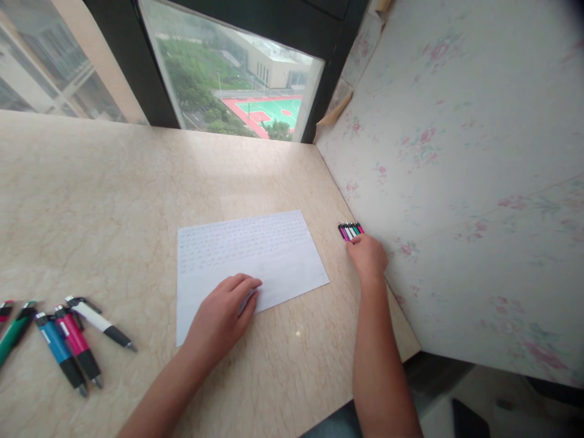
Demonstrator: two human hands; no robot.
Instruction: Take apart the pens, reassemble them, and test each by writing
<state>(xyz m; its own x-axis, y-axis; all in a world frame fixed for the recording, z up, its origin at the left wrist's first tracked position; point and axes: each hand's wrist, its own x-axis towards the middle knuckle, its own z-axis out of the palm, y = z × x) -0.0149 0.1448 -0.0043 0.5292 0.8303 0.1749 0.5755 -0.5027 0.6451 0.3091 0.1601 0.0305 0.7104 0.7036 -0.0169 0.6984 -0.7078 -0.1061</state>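
Note:
A white sheet of paper (pixel 255 249) lies on the stone-patterned sill, its upper half covered in rows of handwriting. My left hand (pixel 225 307) rests on its lower part, fingers loosely bent, with a gap between thumb and fingers and no object seen in it. Beside the wall, a row of click pens (pixel 350 229) lies side by side, in black, purple, white, green and pink. My right hand (pixel 367 255) is at their near ends with fingertips pinched together on a pen; its palm hides the lower parts of several.
On the left lie a white pen (pixel 98 320), a pink pen (pixel 78 344), a blue pen (pixel 59 350) and a green pen (pixel 16 331). A flowered wall (pixel 456 182) borders the sill (pixel 114 201) on the right. Behind is a dark-framed window (pixel 157 67).

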